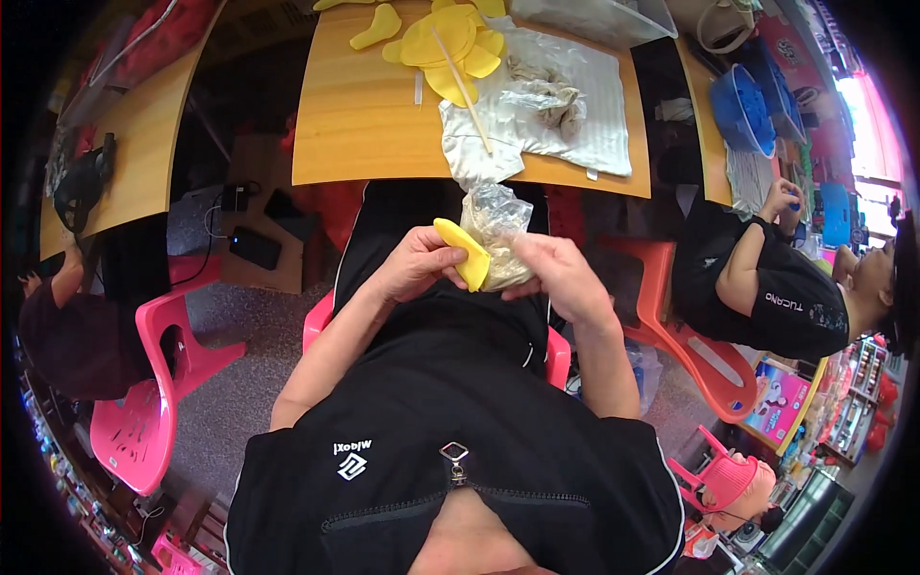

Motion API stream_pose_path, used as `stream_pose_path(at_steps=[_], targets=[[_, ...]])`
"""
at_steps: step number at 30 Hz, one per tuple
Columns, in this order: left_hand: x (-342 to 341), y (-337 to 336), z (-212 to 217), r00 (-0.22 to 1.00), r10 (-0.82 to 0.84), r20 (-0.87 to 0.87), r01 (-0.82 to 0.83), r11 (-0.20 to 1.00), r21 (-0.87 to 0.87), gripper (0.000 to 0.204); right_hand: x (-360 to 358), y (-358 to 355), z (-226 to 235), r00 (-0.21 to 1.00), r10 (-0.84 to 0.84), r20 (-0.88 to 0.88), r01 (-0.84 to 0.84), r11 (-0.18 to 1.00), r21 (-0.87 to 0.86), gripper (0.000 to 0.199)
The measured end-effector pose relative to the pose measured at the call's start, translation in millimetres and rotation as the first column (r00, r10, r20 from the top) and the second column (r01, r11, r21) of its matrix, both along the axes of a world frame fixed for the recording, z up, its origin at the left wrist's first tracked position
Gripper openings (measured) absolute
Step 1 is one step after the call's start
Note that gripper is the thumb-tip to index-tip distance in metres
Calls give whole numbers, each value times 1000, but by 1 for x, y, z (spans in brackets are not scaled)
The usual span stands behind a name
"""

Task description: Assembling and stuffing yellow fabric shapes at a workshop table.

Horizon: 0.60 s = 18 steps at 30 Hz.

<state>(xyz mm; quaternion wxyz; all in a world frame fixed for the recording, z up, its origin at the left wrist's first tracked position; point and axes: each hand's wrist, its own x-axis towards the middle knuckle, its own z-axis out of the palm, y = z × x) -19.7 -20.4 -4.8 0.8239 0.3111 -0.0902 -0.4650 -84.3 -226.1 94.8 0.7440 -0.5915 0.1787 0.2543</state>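
My left hand (420, 265) is closed around a small yellow fabric piece (463, 253), shaped like a long pod, with the thumb pressed on its near side. Right behind and beside it, above my lap, is a clear plastic bag (498, 213) with pale beige material in it. My right hand (565, 273) is at the bag's right side, its fingers bent and slightly blurred. What those fingers hold, if anything, is hard to make out.
On the wooden table (374, 125) ahead lie yellow fabric shapes (436, 43), a thin wooden stick (450, 67), a white cloth (599, 105) and another clear bag (546, 96). A co-worker (767, 278) sits at the right near a blue basin (738, 105); another person sits at the left.
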Motion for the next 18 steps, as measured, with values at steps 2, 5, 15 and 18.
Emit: stream_pose_path(at_steps=[2, 5, 15, 18], targets=[[-2, -2, 2, 997, -51, -65, 48, 998, -45, 24, 7, 0, -13, 986, -168, -15, 169, 984, 57, 39], [-3, -4, 3, 994, -70, -80, 71, 997, 20, 25, 4, 3, -31, 974, -182, -131, 204, 963, 178, 41], [-3, 1, 6, 981, -174, -82, 181, 978, 98, 28, -10, 27, -76, 947, -290, -136, 315, 920, 234, 29], [2, 6, 12, 979, -190, -68, 198, 970, 140, 29, -8, 29, -79, 909, -405, -103, 415, 847, 333, 26]])
